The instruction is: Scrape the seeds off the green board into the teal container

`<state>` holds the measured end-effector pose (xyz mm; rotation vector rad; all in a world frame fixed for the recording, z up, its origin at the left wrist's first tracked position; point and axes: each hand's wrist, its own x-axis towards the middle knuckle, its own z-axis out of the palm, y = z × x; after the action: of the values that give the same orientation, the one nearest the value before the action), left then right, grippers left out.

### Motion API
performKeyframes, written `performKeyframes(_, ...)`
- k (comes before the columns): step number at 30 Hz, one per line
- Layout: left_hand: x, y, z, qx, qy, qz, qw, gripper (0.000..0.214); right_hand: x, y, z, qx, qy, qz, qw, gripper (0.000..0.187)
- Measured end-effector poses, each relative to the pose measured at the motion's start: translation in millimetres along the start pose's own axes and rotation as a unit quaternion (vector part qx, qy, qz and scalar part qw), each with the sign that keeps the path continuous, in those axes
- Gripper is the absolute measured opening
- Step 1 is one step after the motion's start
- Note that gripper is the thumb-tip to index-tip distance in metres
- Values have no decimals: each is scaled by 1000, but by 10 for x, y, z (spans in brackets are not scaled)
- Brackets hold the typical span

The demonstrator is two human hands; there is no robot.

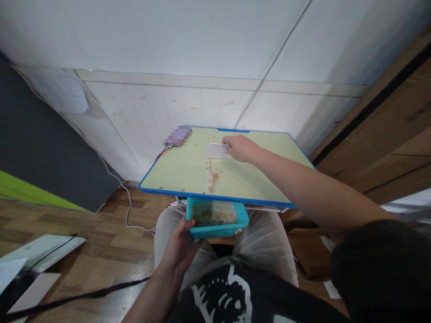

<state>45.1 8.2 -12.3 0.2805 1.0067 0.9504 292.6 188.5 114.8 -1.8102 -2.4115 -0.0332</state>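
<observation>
My left hand (180, 246) grips the near left corner of a teal plastic tray (217, 229), held just under the front edge of a small table with a blue rim (168, 192). The tray holds a layer of mixed grains. My right hand (240, 148) reaches over the tabletop, closed on a white flat card (217, 151) that stands on the surface. A trail of loose grains (212, 177) runs from the card toward the table's front edge, above the tray.
A blurred purple object (178, 136) lies at the table's far left with a red and white cable running off to the floor. White wall panels rise behind. Cardboard boxes (397, 139) stand at the right. Papers lie on the wooden floor at the left.
</observation>
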Motion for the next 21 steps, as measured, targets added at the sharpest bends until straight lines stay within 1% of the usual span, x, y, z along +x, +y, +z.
performKeyframes(4,-43,12,46,3,12,3,1000,50,-63,-76,-25,-34,-32,-32,998,29)
performKeyframes(9,-72,22,120,1,29,6,1000,50,-169,-109,-88,-43,-52,-61,996,26)
performKeyframes(12,-80,24,142,-10,34,6,999,47,-233,-115,-122,-44,-58,-80,994,24)
performKeyframes(21,-118,45,166,-11,44,8,999,45,-393,-142,-149,-36,-63,-95,993,21)
